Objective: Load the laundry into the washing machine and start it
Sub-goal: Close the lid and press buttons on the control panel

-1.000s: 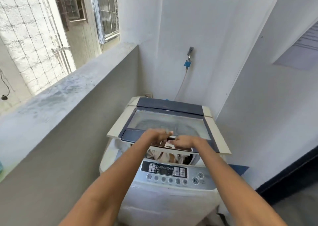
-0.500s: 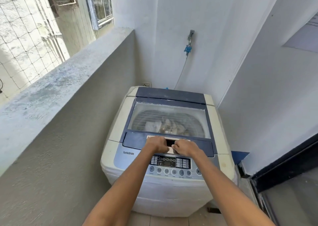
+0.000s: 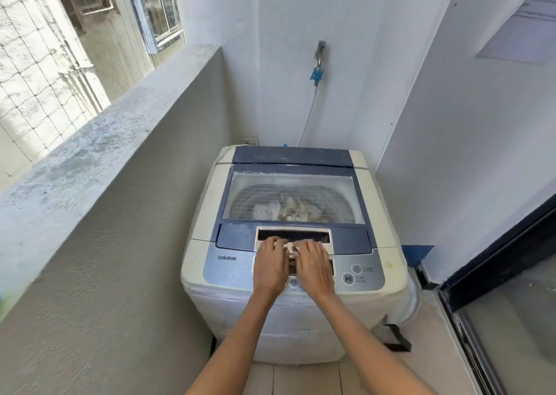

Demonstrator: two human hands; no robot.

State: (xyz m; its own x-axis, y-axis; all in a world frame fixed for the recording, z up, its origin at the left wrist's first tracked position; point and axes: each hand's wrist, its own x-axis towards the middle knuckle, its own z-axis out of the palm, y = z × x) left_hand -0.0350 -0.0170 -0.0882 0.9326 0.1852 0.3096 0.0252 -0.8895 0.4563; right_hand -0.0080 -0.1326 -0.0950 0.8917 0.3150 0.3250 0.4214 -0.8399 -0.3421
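Note:
A white and blue top-loading washing machine stands in a narrow balcony corner. Its lid lies flat and closed. Through the lid's clear window, laundry shows inside the drum. My left hand and my right hand lie side by side, palms down, over the middle of the control panel. Their fingertips rest on the front edge of the lid's handle recess. The hands cover the display and several buttons. The power button and start/pause button sit uncovered to the right.
A grey concrete parapet wall runs close along the left. White walls close the back and right. A tap with a blue fitting feeds a hose down behind the machine. A dark-framed glass door is at the right, a drain hose beside the machine.
The lid came down from partly raised to flat and closed. Both hands followed it and now lie flatter, over the control panel. The camera has tilted downward.

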